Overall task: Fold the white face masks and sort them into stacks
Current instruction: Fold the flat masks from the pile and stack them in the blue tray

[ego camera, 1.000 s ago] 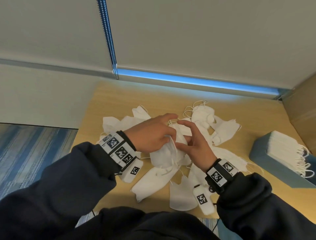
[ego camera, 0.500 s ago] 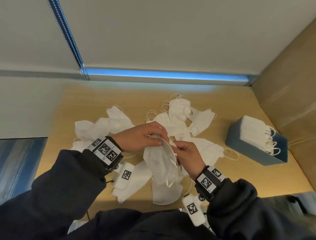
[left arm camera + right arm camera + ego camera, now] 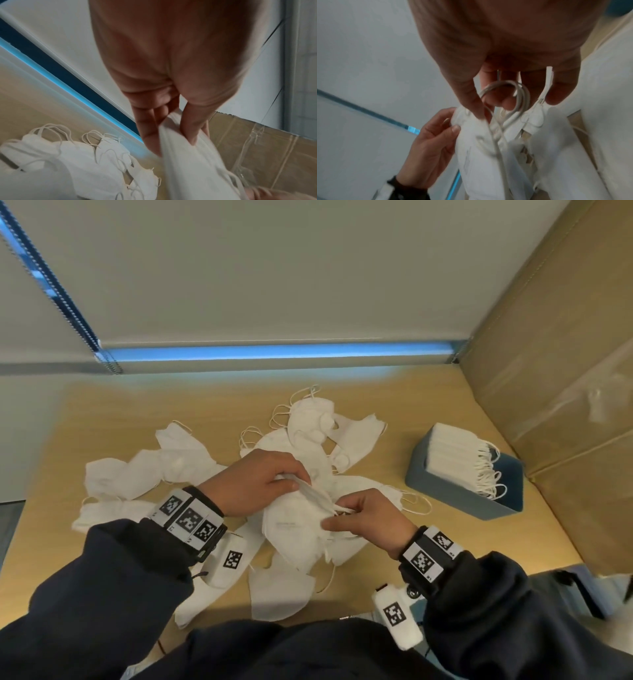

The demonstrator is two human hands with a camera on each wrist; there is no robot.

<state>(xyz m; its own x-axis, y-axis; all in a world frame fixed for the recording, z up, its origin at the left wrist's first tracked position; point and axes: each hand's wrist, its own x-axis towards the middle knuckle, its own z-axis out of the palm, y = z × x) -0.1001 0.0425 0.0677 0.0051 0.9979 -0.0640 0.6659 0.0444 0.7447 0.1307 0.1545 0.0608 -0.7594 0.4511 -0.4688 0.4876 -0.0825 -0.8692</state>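
Above pile [image 3: 191, 470], mask [image 3: 294, 529] lowered, flatter than before

Left hand [image 3: 255, 481] raised above the desk, back up, fingers curled, thumb and fingertips [image 3: 150, 136] pinching the mask's upper edge, right hand [image 3: 368, 520] close beside it, fingers curled, ear loops hooked around them, dark sleeves on both forearms

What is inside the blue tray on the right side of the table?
The blue tray holds a row of folded white masks stood on edge, ear loops hanging toward its near end. The tray floor beneath them is covered, so nothing under the masks can be seen.
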